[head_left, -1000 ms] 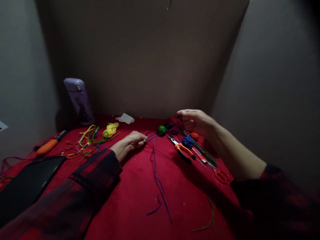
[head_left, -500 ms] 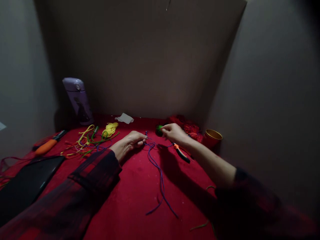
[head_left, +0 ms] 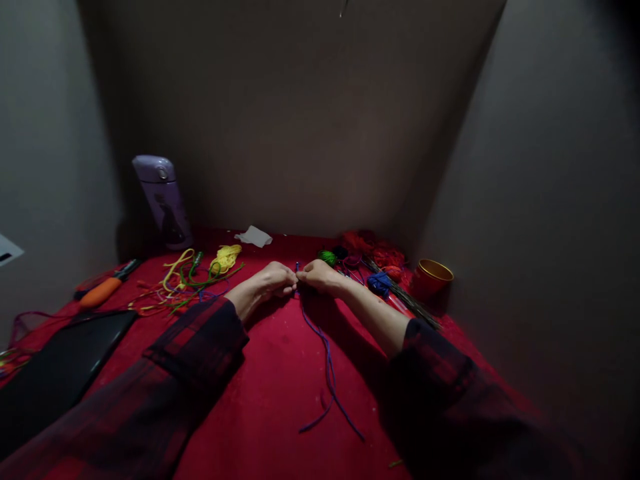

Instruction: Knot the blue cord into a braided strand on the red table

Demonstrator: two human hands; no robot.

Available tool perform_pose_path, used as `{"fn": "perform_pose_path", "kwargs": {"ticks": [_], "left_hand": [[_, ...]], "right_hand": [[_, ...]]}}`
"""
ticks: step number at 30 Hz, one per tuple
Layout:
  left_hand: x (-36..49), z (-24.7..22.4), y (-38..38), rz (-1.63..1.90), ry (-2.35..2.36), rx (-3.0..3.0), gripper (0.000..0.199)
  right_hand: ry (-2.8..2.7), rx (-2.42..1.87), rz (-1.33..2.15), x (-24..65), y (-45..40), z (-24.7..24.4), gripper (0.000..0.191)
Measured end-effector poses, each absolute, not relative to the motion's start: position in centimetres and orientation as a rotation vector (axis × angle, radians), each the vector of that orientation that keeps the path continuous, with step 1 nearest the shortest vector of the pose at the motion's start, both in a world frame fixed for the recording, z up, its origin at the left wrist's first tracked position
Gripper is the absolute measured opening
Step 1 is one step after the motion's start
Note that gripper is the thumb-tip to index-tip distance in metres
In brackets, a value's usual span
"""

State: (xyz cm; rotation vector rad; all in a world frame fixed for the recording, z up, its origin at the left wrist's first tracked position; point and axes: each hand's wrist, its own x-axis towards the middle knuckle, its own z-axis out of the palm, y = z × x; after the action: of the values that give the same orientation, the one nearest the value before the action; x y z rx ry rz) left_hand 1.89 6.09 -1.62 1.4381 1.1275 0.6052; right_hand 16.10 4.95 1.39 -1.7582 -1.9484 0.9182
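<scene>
Purple cord (head_left: pixel 329 363) runs from between my hands down the red cloth, its two loose ends crossing and spreading toward me. My left hand (head_left: pixel 273 280) is closed in a pinch on the cord's upper part. Against its fingertips, my right hand (head_left: pixel 320 276) also pinches the cord. A short dark-blue tip (head_left: pixel 297 267) sticks up just beyond the fingers. The knotted part between the fingertips is hidden by them.
Left are a purple bottle (head_left: pixel 163 200), tangled coloured cords (head_left: pixel 183 283), a yellow bundle (head_left: pixel 227 259), an orange-handled tool (head_left: pixel 103 291) and a black tablet-like slab (head_left: pixel 65 367). Right are a green ball (head_left: pixel 327 258), blue yarn (head_left: pixel 380 284), dark sticks (head_left: pixel 413 303) and a red gold-rimmed cup (head_left: pixel 431 280).
My right hand has come left and toward me, from near the green ball to meet my left hand. Blue yarn and sticks are uncovered; the orange-and-black handle is now behind my right arm.
</scene>
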Motion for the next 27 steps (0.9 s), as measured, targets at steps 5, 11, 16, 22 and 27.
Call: {"fn": "perform_pose_path", "kwargs": {"ticks": [5,11,16,22,27], "left_hand": [[2.3,-0.6,6.4,0.552,1.359,1.555,0.009],[2.1,1.7,5.8,0.559,1.520,1.672,0.004],[2.2,2.6,2.8,0.471,1.532,1.883,0.006],[4.8,3.0,-4.3,0.555,1.496,2.246,0.017],[5.6,0.8,-11.8,0.185,0.854,2.344,0.036]], "right_hand": [[-1.861,-1.705,1.176,16.6,4.8,1.2,0.027],[-1.749,-1.707,1.220,16.5,5.1,0.9,0.025],[-1.610,-1.659,1.374,16.8,5.3,0.6,0.025],[-1.586,-1.568,1.505,17.5,5.3,0.4,0.024],[-1.597,-1.556,1.467,17.4,5.1,0.3,0.022]]}}
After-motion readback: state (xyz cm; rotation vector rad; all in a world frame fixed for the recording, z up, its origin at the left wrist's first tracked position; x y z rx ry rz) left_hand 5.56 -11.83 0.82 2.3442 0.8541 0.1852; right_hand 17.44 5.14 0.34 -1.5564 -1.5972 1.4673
